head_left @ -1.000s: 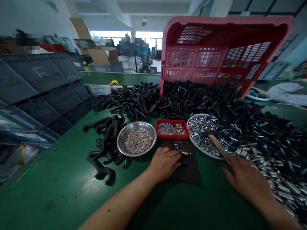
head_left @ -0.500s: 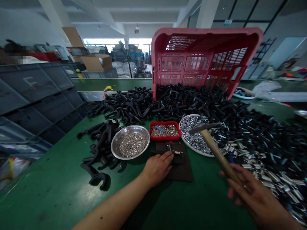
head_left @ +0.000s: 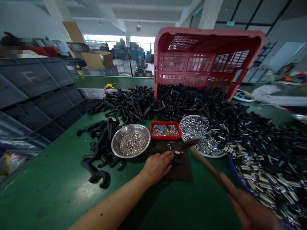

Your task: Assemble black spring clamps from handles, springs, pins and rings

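1. The left hand (head_left: 155, 166) lies at the dark mat's (head_left: 183, 175) nine o'clock, fingers bent over a black part (head_left: 178, 159) on it — whether they grip it, I cannot tell.
2. A coil spring (head_left: 177, 152) sits by those fingertips.
3. The right hand (head_left: 248, 203), blurred at four o'clock, is closed around a wooden-handled hammer (head_left: 206, 163), head at one o'clock.
4. A steel bowl (head_left: 115, 140) sits at ten — a red tray (head_left: 166, 138) at twelve.

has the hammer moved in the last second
Yes: the hammer has moved left, its head going from over the white round tray to that tray's near-left edge, by the dark mat.
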